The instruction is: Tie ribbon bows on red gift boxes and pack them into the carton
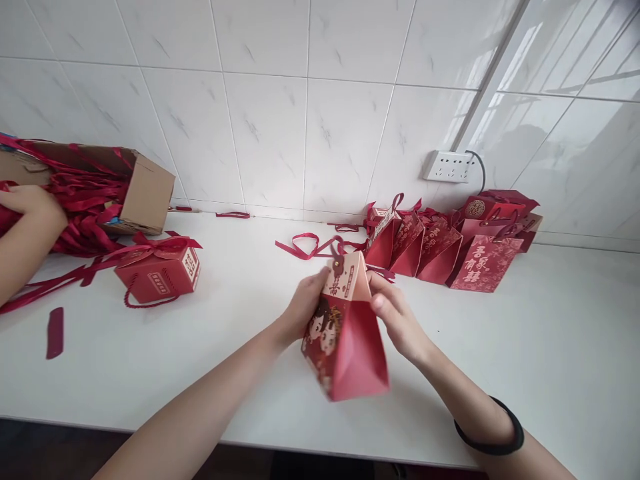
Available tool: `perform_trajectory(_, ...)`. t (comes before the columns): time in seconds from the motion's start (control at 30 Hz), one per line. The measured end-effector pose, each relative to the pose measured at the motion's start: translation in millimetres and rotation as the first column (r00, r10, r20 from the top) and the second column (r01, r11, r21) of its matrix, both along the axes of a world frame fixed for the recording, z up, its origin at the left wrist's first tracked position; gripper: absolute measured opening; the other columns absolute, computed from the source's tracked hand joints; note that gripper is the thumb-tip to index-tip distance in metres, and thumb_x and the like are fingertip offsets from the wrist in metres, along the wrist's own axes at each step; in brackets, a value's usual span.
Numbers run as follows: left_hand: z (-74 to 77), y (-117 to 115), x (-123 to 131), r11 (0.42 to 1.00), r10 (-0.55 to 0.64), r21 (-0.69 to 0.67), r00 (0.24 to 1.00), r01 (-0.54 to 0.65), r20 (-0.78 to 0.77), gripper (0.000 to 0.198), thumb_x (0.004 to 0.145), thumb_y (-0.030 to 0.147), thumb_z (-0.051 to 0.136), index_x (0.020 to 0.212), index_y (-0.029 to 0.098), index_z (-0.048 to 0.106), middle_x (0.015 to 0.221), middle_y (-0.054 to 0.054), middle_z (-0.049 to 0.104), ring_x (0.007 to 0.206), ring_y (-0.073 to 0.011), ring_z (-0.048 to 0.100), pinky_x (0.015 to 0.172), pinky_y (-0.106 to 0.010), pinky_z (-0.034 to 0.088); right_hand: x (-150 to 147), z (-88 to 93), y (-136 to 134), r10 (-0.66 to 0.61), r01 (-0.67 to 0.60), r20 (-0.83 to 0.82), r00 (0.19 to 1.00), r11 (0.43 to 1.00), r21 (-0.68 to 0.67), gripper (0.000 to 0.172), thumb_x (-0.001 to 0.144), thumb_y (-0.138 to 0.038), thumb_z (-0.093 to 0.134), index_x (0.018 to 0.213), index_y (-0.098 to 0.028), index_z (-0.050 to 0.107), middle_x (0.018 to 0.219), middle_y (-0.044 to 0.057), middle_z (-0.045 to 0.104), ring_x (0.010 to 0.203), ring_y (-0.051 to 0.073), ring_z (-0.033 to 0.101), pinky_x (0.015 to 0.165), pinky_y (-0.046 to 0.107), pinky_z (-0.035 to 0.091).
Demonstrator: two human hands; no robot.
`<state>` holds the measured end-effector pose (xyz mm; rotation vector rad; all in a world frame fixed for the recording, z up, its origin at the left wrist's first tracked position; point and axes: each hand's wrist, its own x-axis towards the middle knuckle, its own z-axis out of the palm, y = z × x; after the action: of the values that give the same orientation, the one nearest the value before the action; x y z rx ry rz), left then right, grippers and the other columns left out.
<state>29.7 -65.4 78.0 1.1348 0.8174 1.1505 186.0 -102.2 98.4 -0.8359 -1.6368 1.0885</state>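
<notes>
Between my two hands is a red and cream gift bag [357, 347], tilted above the white tabletop. Cartoon figures and Chinese characters decorate its front, and a dark red loop handle tops it. My left hand [307, 303] grips its left edge, some of the fingers hidden behind it. My right hand [397, 313] holds the upper right side, its thumb toward me. A loose red ribbon [305, 247] lies on the table just behind the bag.
Several red gift bags [440, 250] stand at the right, below a white power strip [450, 167]. At left are a red box with rope handle [160, 273] and a cardboard box [150, 193] full of red ribbons [90, 193]. Another person's hand [35, 203] reaches there.
</notes>
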Motion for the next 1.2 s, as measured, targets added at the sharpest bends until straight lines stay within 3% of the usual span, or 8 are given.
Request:
perform_trajectory(0.13,2.6,8.2,-5.7,0.944,0.282,0.172,0.959,-0.28,0.015,0.033,0.077,0.049,0.059,0.068,0.017,0.052,0.062,0.002,0.056,0.058,-0.0119,0.052,0.057,-0.024,0.042,5.8,2.0,4.5,-0.134,0.135,0.152,0.979,0.991,0.003,0.035,0.078,-0.051,0.06,0.095,-0.02,0.059,0.093,0.007,0.065,0.086,0.023,0.061,0.067,0.031,0.051)
perform_trajectory(0.2,8.5,8.6,-11.9,0.962,0.222,0.17,0.975,-0.214,-0.026,0.032,0.074,0.047,0.062,0.068,0.017,0.053,0.063,0.001,0.058,0.059,-0.013,0.054,0.058,-0.025,0.044,8.4,3.7,6.2,-0.15,0.162,0.143,0.978,0.984,-0.072,0.033,0.081,-0.05,0.057,0.089,-0.018,0.061,0.086,0.007,0.067,0.079,0.023,0.063,0.065,0.032,0.05)
perform_trajectory(0.33,21.5,8.5,-21.7,1.0,-0.018,0.007,1.0,0.018,0.006,0.038,0.072,0.051,0.062,0.076,0.014,0.058,0.073,-0.005,0.064,0.061,-0.0164,0.06,0.061,-0.03,0.049,15.4,10.3,7.6,-0.107,0.106,0.004,0.994,0.972,-0.211,0.031,0.076,-0.048,0.062,0.07,-0.018,0.058,0.068,0.003,0.065,0.061,0.018,0.061,0.055,0.028,0.046)
perform_trajectory(0.53,27.0,12.9,-27.2,0.993,-0.116,0.009,0.992,0.117,-0.042,0.039,0.07,0.044,0.069,0.097,0.016,0.063,0.089,-0.008,0.067,0.076,-0.0181,0.065,0.067,-0.03,0.051,18.1,15.2,7.4,0.026,-0.029,-0.015,1.0,0.944,-0.329,0.027,0.072,-0.042,0.067,0.063,-0.017,0.061,0.062,0.001,0.065,0.054,0.014,0.058,0.051,0.025,0.044)
perform_trajectory(0.73,27.6,10.4,-27.9,0.979,-0.152,0.109,0.976,0.17,-0.153,0.023,0.07,0.035,0.071,0.076,0.014,0.064,0.071,-0.003,0.062,0.065,-0.0116,0.059,0.067,-0.028,0.05,17.0,8.6,6.9,0.205,-0.196,-0.019,0.979,0.897,-0.397,0.024,0.074,-0.04,0.066,0.069,-0.017,0.066,0.066,0.002,0.067,0.056,0.014,0.06,0.052,0.025,0.046)
perform_trajectory(0.9,22.2,13.8,-23.3,0.984,-0.061,0.153,0.983,0.089,-0.174,0.022,0.069,0.035,0.071,0.07,0.014,0.061,0.066,0.001,0.058,0.058,-0.0084,0.054,0.06,-0.023,0.047,22.7,5.5,11.6,0.18,-0.179,-0.036,0.983,0.901,-0.394,0.024,0.073,-0.038,0.066,0.062,-0.017,0.062,0.059,0.0,0.063,0.05,0.011,0.055,0.049,0.024,0.043)
perform_trajectory(1.07,8.7,21.0,-25.9,0.987,0.142,0.108,0.969,-0.123,-0.201,0.025,0.075,0.041,0.063,0.072,0.016,0.061,0.064,0.004,0.054,0.061,-0.0081,0.053,0.062,-0.021,0.048,15.2,5.6,18.1,0.187,-0.147,0.084,0.979,0.925,-0.35,0.022,0.069,-0.033,0.066,0.056,-0.016,0.058,0.053,-0.002,0.057,0.05,0.01,0.049,0.049,0.024,0.039)
perform_trajectory(1.2,6.2,27.2,-34.5,0.976,0.209,0.118,0.931,-0.181,-0.299,0.014,0.072,0.029,0.066,0.07,0.018,0.058,0.058,0.009,0.05,0.063,-0.0068,0.045,0.06,-0.016,0.038,20.4,13.3,5.4,-0.05,0.037,-0.048,0.998,0.969,-0.245,0.025,0.069,-0.036,0.062,0.056,-0.016,0.055,0.054,-0.003,0.054,0.05,0.009,0.048,0.051,0.022,0.04)
